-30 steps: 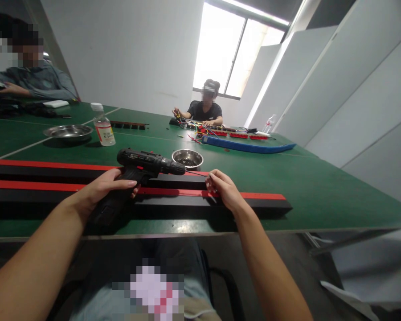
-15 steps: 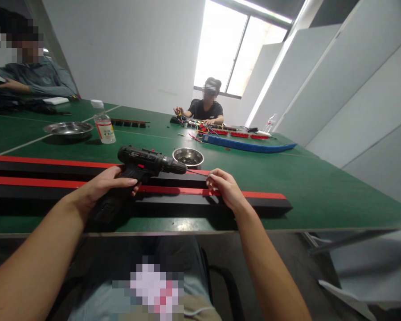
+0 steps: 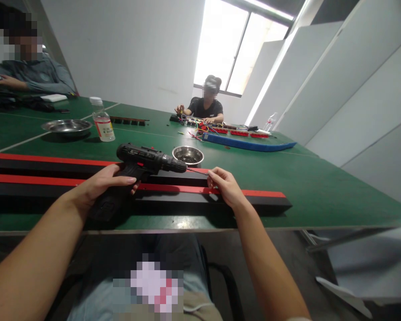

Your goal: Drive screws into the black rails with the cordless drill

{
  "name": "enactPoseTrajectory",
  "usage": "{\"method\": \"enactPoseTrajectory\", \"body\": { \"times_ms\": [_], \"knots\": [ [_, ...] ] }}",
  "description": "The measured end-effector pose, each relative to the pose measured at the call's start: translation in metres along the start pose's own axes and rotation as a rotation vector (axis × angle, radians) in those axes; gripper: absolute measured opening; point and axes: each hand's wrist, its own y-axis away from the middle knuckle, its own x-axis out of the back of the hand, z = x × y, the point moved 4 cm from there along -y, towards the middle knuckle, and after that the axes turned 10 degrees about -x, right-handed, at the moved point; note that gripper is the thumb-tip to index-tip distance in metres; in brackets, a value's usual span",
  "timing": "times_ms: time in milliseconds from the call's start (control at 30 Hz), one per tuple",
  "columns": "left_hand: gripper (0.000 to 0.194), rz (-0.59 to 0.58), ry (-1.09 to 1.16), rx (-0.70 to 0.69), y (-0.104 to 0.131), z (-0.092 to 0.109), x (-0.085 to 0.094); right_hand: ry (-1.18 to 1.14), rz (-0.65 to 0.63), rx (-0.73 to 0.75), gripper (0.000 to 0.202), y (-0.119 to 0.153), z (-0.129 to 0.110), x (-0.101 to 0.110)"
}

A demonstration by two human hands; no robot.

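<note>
- Black cordless drill: gripping in left hand over red-topped bars, pinching drill bit at its tip in right hand.
- Facing blue strip beyond.
- Facing steel bowl containing small dark pieces, labelled bottle, steel dish.

Drill bit: tip concealed by right grip. Red-and-black bars: left ends cut off by picture edge. Small steel bowl: contents too small to identify.
</note>
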Motion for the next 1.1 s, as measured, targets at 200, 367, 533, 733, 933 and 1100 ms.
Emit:
{"method": "enactPoseTrajectory", "body": {
  "times_ms": [200, 367, 533, 733, 933, 1100],
  "knots": [
    [0.037, -0.008, -0.007, 0.001, 0.002, 0.002, -0.002, 0.047, -0.004, 0.003, 0.036, 0.0, -0.001, -0.001],
    [0.037, 0.015, -0.008, 0.005, 0.004, 0.0, 0.001, 0.054, -0.016, 0.003, 0.036, 0.0, -0.002, -0.002],
    [0.037, -0.001, -0.007, -0.005, 0.004, -0.002, 0.002, 0.051, -0.025, -0.006, 0.038, 0.0, -0.001, -0.002],
    [0.042, 0.001, 0.003, 0.001, 0.004, -0.001, 0.002, 0.031, -0.026, -0.037, 0.039, 0.0, 0.001, -0.002],
    [0.035, -0.016, -0.028, 0.002, 0.004, 0.003, -0.002, 0.091, -0.014, -0.022, 0.042, 0.0, 0.0, -0.003],
    [0.025, -0.08, -0.157, -0.087, 0.004, 0.016, -0.012, 0.186, 0.024, 0.007, 0.046, -0.002, 0.0, -0.003]
  ]
}}
